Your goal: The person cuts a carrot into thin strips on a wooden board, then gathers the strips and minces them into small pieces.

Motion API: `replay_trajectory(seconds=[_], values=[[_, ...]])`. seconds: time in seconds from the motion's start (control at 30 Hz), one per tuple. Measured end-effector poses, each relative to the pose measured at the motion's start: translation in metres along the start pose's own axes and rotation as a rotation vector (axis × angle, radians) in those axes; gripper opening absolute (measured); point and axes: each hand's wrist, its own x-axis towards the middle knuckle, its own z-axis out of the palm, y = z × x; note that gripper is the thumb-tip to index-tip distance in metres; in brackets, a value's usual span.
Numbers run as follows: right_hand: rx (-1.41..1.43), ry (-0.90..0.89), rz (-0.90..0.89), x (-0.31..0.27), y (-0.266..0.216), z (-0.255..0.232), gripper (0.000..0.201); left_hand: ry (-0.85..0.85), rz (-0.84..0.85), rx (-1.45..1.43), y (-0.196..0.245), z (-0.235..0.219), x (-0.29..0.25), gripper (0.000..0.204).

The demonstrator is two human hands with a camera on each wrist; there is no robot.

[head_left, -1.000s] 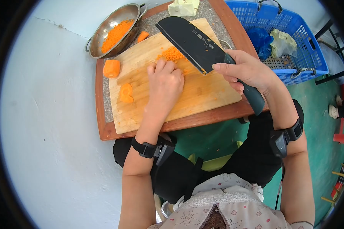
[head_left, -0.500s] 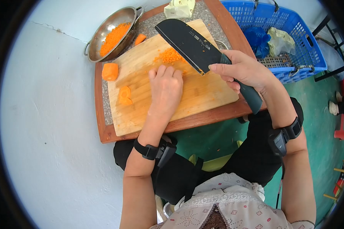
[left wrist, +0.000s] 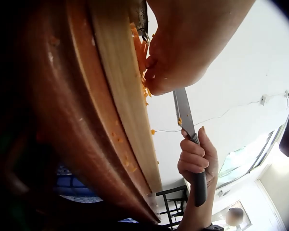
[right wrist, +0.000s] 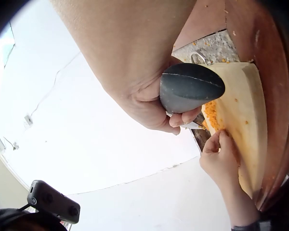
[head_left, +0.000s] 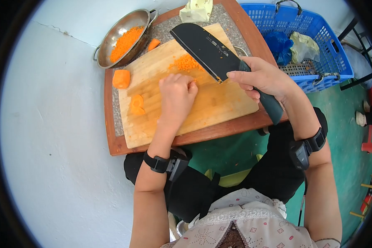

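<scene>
My right hand point(head_left: 265, 77) grips the dark handle of a cleaver point(head_left: 206, 48). Its black blade is held up, slanting over the far part of the wooden cutting board point(head_left: 219, 105), with orange bits stuck along the edge. Low over the middle of the board, my left hand point(head_left: 175, 97) has its fingers curled, thumb against forefinger, with a bit of carrot point(head_left: 195, 80) showing at the tips. Just beyond lies a heap of diced carrot point(head_left: 184, 63), partly hidden by the blade. Carrot slices point(head_left: 137, 105) lie on the board's left side.
A metal pan point(head_left: 104, 49) of chopped carrot stands at the table's back left. Near it are a thick carrot chunk point(head_left: 121, 79) and a smaller carrot piece point(head_left: 153, 44). A pale bag point(head_left: 196, 11) sits at the back. Right of the table is a blue basket point(head_left: 335, 62) with bags inside.
My left hand has drawn back slightly from the diced carrot and turned, so its thumb and forefinger show together. The right hand and cleaver have stayed nearly still.
</scene>
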Motion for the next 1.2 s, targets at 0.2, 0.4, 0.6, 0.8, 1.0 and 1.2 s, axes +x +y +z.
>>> replay_trajectory(seconds=[0.2, 0.4, 0.6, 0.8, 1.0, 1.2], values=[[-0.023, 0.043, -0.005, -0.007, -0.005, -0.001, 0.026, -0.053, -0.194, -0.137, 0.001, -0.034, 0.006, 0.006], [-0.048, 0.051, -0.012, -0.008, -0.004, -0.001, 0.026, -0.31, -0.15, 0.109, -0.01, -0.073, -0.014, 0.006], [-0.051, 0.059, 0.016, -0.008, -0.007, 0.008, 0.027, -0.251, -0.001, 0.154, -0.005, -0.064, -0.017, 0.003], [-0.058, 0.03, 0.016, -0.002, -0.006, 0.005, 0.027, -0.238, -0.019, 0.126, -0.005, -0.059, -0.02, 0.007], [-0.072, 0.05, 0.012, -0.005, -0.009, 0.005, 0.026, -0.23, -0.132, 0.029, -0.003, -0.066, -0.02, 0.014], [-0.087, 0.06, 0.011, -0.001, -0.006, 0.004, 0.028, -0.367, -0.113, -0.032, -0.006, -0.064, -0.024, 0.023]])
